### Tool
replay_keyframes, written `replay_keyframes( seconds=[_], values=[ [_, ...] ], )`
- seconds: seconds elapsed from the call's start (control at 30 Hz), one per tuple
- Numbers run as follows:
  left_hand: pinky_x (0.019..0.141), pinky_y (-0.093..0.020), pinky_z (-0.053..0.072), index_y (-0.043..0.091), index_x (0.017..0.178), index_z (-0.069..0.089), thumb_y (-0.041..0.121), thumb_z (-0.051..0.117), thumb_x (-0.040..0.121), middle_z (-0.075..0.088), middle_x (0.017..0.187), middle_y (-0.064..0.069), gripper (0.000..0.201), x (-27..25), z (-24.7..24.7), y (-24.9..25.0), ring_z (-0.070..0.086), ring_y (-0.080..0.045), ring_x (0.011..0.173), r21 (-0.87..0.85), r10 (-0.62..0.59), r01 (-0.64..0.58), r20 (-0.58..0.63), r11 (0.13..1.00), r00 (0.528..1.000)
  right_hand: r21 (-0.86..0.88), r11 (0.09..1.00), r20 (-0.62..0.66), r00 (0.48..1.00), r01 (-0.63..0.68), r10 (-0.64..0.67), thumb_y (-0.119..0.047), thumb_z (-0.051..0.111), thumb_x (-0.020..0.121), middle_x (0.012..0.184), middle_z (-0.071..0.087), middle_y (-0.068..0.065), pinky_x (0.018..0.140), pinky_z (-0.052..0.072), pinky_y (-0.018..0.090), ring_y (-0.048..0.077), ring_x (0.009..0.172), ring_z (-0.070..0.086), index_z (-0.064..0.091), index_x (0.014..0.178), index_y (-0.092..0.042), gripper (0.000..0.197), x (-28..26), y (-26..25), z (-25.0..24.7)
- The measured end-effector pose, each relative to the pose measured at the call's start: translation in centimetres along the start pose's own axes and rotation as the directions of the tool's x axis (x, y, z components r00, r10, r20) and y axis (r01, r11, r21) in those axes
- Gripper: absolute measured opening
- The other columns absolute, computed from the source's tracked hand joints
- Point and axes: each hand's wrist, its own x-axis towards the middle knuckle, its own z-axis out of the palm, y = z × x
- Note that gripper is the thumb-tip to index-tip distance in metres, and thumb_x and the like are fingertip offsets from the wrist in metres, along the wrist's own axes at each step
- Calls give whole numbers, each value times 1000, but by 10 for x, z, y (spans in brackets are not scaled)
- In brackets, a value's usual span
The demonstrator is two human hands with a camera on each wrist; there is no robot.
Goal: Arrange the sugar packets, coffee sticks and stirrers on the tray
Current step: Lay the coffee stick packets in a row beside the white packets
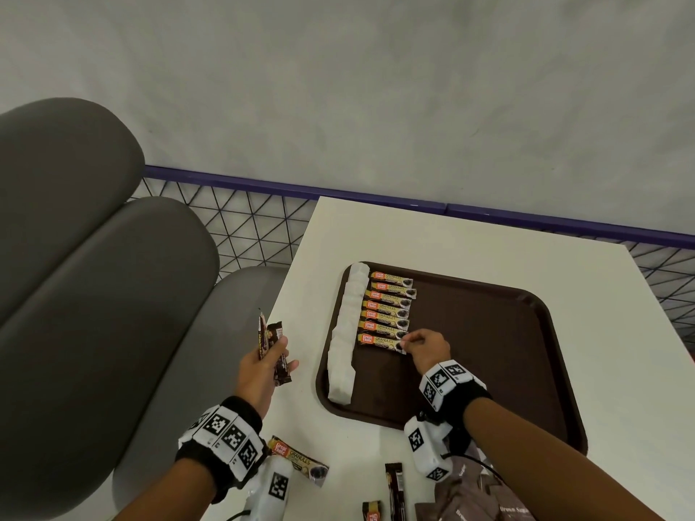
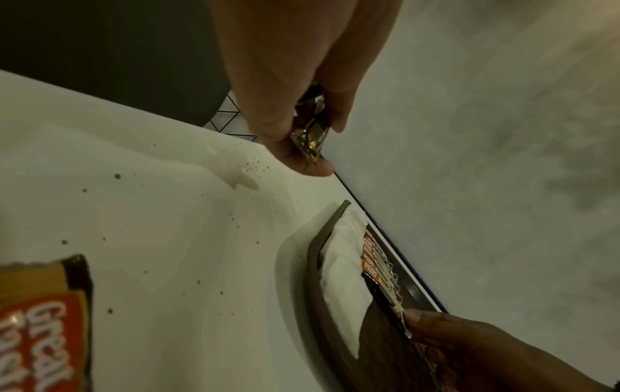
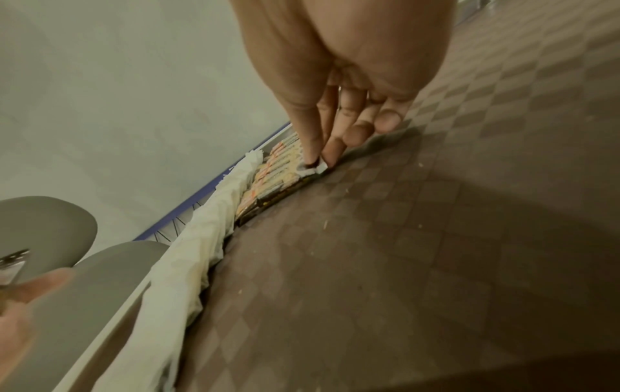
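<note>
A brown tray point(image 1: 489, 351) lies on the white table point(image 1: 413, 235). Along its left side runs a column of white sugar packets point(image 1: 348, 332), with a row of several yellow coffee sticks point(image 1: 389, 308) beside it. My right hand point(image 1: 425, 347) pinches the right end of the nearest coffee stick point(image 1: 380, 342) in that row, thumb and forefinger on its foil end point(image 3: 313, 169). My left hand point(image 1: 263, 366) is raised left of the tray and grips a few dark brown coffee sticks point(image 1: 272, 347), also seen as the dark sticks point(image 2: 310, 138) in the left wrist view.
On the table near me lie a yellow coffee stick point(image 1: 299, 460), a dark stick point(image 1: 395, 490), another yellow one point(image 1: 372, 513) and a brown sugar pouch point(image 1: 485, 498). Grey padded seats point(image 1: 94, 257) stand left. A wire fence with a blue rail point(image 1: 263, 227) runs behind.
</note>
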Motion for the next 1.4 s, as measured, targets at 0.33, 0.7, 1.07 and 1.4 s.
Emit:
replay_keyframes(
  seconds=[0.33,0.7,1.07,1.4],
  values=[
    [95,-34,38,14,123,57,19,57,91,59,102,4,32,-6,7,2,52,-13,98,134,4,-21,127,991,992,1,1000,-45,999,12,-12,-19,70,80,86,65,4,74,47,27,17,80,59,57,70,-20,16,-11,-5,-10],
    [102,-42,37,10,124,60,24,59,90,61,116,-4,37,-16,20,10,52,-23,115,191,20,-59,199,980,980,181,975,542,813,132,-211,-24,40,98,76,62,-2,54,39,13,7,66,53,64,101,-5,30,-70,-54,24],
    [77,-29,43,17,108,63,36,54,91,65,102,-4,27,-25,23,14,57,-17,98,194,38,-89,252,977,967,349,929,707,685,-126,-174,-26,47,95,76,58,5,52,39,16,10,59,45,59,93,-7,22,-89,-69,32],
    [64,-23,55,2,103,62,17,55,93,62,84,-7,20,-19,14,13,60,-15,74,84,-12,-7,226,996,974,503,864,454,843,26,-290,-2,68,79,74,58,0,49,41,19,11,58,48,58,85,-11,15,-72,-51,21]
  ],
)
